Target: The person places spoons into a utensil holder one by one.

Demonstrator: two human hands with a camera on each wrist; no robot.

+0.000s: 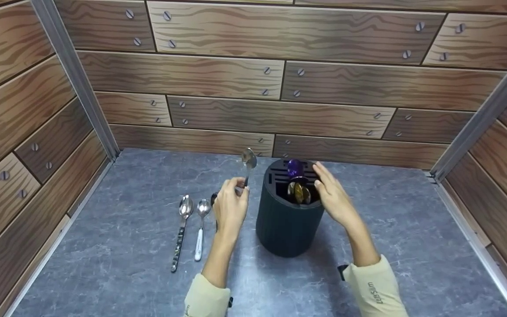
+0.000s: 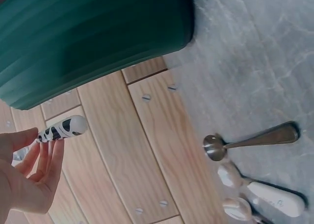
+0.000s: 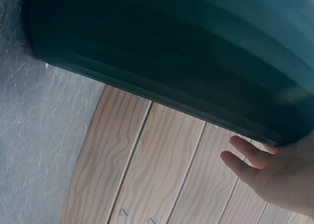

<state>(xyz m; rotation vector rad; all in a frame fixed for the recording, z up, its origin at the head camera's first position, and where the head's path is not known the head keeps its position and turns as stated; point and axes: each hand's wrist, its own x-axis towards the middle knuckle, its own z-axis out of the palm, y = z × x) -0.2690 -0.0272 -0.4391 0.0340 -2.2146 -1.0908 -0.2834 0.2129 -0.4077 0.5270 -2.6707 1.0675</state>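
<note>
My left hand (image 1: 230, 206) pinches a spoon (image 1: 249, 158) between thumb and fingers, its metal bowl pointing up. In the left wrist view the spoon's black-and-white patterned handle (image 2: 64, 129) sticks out past the fingertips. Just right of that spoon stands a dark green utensil holder (image 1: 285, 231) with a slotted top. Inside its open compartment are several spoons (image 1: 299, 193), some gold-toned, and a shiny purple utensil head (image 1: 295, 168) rises behind them. With fingers extended, my right hand (image 1: 336, 198) rests against the holder's right rim.
Left of my left hand lie a spoon with a dark patterned handle (image 1: 178, 246) and a white-handled spoon (image 1: 199, 244). An all-metal spoon (image 2: 265, 136) lies beside them, mostly hidden by my left hand in the head view. Wood-patterned walls (image 1: 218, 79) enclose the grey tabletop (image 1: 121, 229).
</note>
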